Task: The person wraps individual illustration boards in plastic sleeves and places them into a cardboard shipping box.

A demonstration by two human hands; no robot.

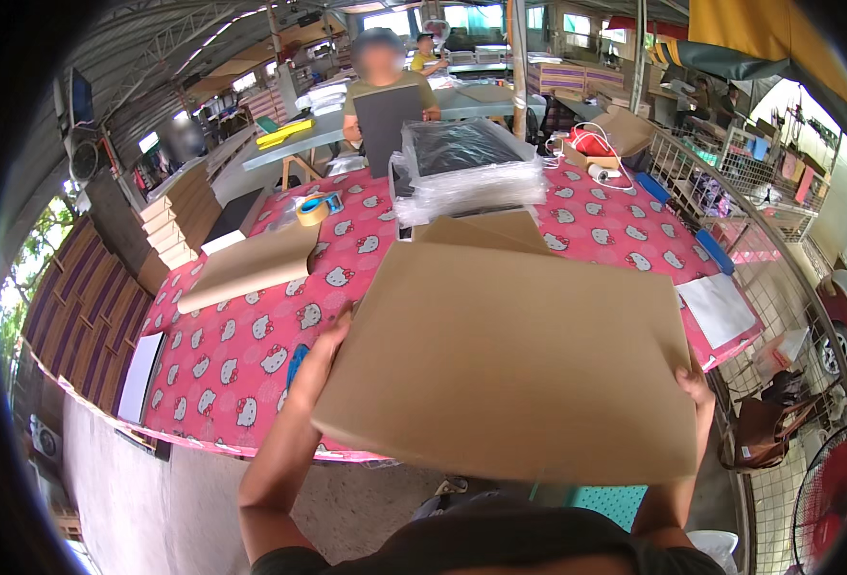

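A large brown cardboard sheet [519, 364] is held up in front of me, tilted over the near edge of the table. My left hand [332, 343] grips its left edge, and my right hand [696, 385] grips the right edge. The fingers of both hands partly disappear behind the sheet. Just beyond lie more brown sheets [486, 230] on the table. Farther back is a stack of plastic-wrapped dark panels [471, 158]. Close to my left wrist there is a blue object [297, 364], mostly hidden by my arm.
A pink patterned cloth covers the table [241, 355]. On its left are a curled brown paper sheet [251, 270], a tape dispenser [320, 206] and stacked boxes [179, 216]. Across it a person [380, 86] holds a dark panel [392, 125]. A mesh railing [730, 201] and a fan [835, 498] stand at right.
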